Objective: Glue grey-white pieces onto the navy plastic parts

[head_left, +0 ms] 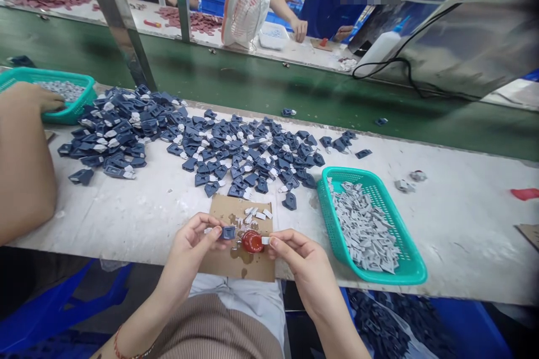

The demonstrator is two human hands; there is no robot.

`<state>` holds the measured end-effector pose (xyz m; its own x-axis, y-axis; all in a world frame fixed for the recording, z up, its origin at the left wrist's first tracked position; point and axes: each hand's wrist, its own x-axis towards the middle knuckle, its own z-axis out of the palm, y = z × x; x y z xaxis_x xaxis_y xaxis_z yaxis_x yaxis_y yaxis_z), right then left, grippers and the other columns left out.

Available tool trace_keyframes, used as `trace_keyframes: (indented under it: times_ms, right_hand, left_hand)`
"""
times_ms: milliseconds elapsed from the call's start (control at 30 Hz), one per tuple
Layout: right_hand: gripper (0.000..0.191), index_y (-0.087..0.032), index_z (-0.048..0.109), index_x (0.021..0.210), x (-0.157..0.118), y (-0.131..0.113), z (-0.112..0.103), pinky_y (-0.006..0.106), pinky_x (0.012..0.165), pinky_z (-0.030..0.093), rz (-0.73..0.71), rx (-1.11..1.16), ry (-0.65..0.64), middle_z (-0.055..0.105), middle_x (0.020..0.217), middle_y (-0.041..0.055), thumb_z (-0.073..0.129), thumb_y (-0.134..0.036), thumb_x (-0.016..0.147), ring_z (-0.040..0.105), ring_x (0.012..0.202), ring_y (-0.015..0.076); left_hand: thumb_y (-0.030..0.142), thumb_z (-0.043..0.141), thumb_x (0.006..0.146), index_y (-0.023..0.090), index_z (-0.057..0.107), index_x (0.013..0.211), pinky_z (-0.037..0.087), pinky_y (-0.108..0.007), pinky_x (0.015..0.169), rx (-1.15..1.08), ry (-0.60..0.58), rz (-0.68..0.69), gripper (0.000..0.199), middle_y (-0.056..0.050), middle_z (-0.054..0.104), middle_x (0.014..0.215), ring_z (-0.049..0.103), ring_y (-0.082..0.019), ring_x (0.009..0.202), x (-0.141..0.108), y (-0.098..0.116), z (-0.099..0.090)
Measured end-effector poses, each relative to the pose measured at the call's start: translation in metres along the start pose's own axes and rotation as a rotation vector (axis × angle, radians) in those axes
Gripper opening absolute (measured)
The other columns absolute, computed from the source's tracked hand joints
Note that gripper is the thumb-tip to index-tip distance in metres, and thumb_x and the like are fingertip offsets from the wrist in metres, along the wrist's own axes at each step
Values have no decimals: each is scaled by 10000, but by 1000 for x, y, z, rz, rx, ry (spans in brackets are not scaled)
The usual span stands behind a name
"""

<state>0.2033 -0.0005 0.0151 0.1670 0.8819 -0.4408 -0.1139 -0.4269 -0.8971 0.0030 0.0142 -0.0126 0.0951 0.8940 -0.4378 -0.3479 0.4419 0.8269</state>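
Between my left fingertips (215, 233) I pinch a dark blue plastic part (228, 232), hollow in front; my right fingers (273, 241) grip a small pale piece (265, 240). Between them sits a red dish (252, 241) on stained cardboard (261, 269); right, a green basket (415, 269) holds grey pieces (366, 230).

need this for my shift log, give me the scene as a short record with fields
left hand: holds a dark blue piece
right hand: holds a small white piece at the red cap's edge
red cap: on brown cardboard, wet stains around it
near basket: green, right of the cardboard, full of small pale pieces
pile: dark blue pieces, many with white bits, beyond the cardboard
co-worker's hand: at another green basket, far left
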Motion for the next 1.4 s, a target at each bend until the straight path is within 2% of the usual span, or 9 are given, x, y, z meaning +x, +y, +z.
trace_keyframes:
  times_ms: [100,200,300,567,767,967,1133,1233,1400]
  right_hand:
    - [263,-194,758,709,-1,1,-1,304,685,484,-2,28,10,673,622,10,875,-416,632,587,639,174]
    - [257,-201,766,742,-2,4,-4,301,706,499,-25,31,20,709,680,19,874,-412,644,614,677,178]
    - [225,-221,764,763,-4,7,-5,295,746,518,-58,10,26,744,749,19,867,-399,671,648,725,180]
    - [194,-237,761,761,-6,6,-4,312,779,544,-101,-3,15,763,786,24,853,-393,693,686,772,203]
    - [193,-238,770,767,-7,6,-1,278,755,522,-72,41,5,756,761,10,862,-391,693,664,749,177]
    - [213,-233,775,765,-6,-4,8,243,720,522,-54,144,-8,742,768,1,891,-381,665,651,700,143]
    - [150,-233,775,762,-9,-10,16,250,749,533,-69,157,-79,728,854,13,857,-353,723,658,765,152]
    - [143,-221,779,747,-13,-14,23,255,776,536,-70,153,-89,716,953,27,853,-341,723,658,837,165]
    - [163,-214,785,731,-19,-22,31,277,801,545,-6,173,-108,732,1021,43,873,-344,685,671,866,180]
  left_hand:
    - [330,768,786,244,710,919,596,-297,800,218,79,151,168,-52,737,1023,712,-216,915,-3,-3,0]
    - [284,731,818,290,736,1074,582,-325,893,358,109,287,257,-59,723,1163,685,-261,1077,-6,-6,-1]
    - [267,711,836,334,746,1138,577,-335,929,412,111,365,311,-38,668,1306,675,-269,1121,-6,-9,-3]
    - [335,662,882,279,795,997,596,-362,921,322,114,315,184,-60,698,1266,656,-279,1164,-1,-8,-7]
    - [313,745,802,300,815,919,597,-370,925,290,119,317,137,-52,751,1143,685,-280,1110,-3,-5,-3]
    - [351,749,782,265,813,823,634,-359,794,216,23,232,116,-91,759,1133,691,-302,1105,-5,2,6]
    - [254,794,733,259,734,985,628,-336,823,160,40,204,259,-80,759,1141,687,-286,1137,-7,3,12]
    - [246,789,752,268,715,1034,632,-337,831,202,36,241,292,-69,785,1060,725,-276,1062,-11,2,13]
    - [209,779,781,268,728,1016,643,-314,847,267,53,421,247,-35,807,986,759,-249,987,-19,1,16]
